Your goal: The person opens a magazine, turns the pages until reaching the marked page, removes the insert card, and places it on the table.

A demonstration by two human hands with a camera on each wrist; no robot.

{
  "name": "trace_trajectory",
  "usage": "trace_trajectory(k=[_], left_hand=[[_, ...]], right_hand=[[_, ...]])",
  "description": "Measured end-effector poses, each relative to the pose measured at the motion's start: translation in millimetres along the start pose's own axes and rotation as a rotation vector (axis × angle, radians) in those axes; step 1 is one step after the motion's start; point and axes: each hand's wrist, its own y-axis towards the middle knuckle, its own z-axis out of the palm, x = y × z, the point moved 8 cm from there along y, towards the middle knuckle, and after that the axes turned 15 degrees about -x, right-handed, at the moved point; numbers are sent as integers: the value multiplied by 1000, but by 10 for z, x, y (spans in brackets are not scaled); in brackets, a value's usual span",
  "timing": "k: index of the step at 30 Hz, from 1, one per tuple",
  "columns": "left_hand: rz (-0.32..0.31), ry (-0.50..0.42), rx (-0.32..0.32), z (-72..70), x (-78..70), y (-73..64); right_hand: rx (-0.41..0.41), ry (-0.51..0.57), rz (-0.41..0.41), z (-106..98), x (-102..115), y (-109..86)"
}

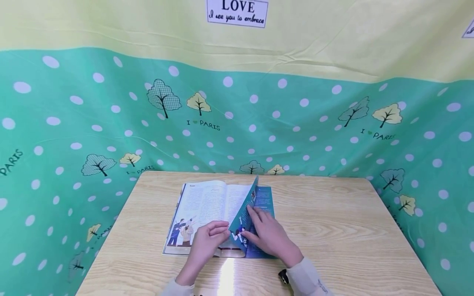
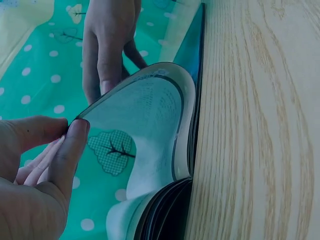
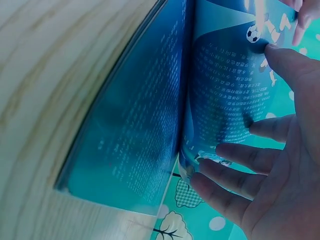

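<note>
An open magazine (image 1: 207,201) lies on the table, its left page white with printed text and a drawing of two people. One blue-green page (image 1: 240,218) with a soccer picture stands lifted near the middle. My left hand (image 1: 208,240) pinches the edge of this page between thumb and fingertip; in the left wrist view the page (image 2: 155,105) bows in a curve. My right hand (image 1: 272,236) rests against its printed side. In the right wrist view the fingers of that hand (image 3: 287,175) are spread and fairly straight, touching the page (image 3: 220,85) beside the soccer ball.
The magazine sits on a light wood table (image 1: 326,222). Behind and at both sides hangs a green and yellow cloth (image 1: 259,107) with dots and trees. A small dark object (image 1: 283,276) shows by the right sleeve.
</note>
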Motion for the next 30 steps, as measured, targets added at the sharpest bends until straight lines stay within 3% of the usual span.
trace_trajectory(k=[11,24,30], left_hand=[[-3,49,-71,-120,48,36],[-46,46,-194,-604,-9,42],[-108,-5,-251,-858,8,23]], right_hand=[[16,12,0,-51,-15,-40],[21,-20,11,-116,-149,-164],[97,-40,-25,-65,-174,-233]])
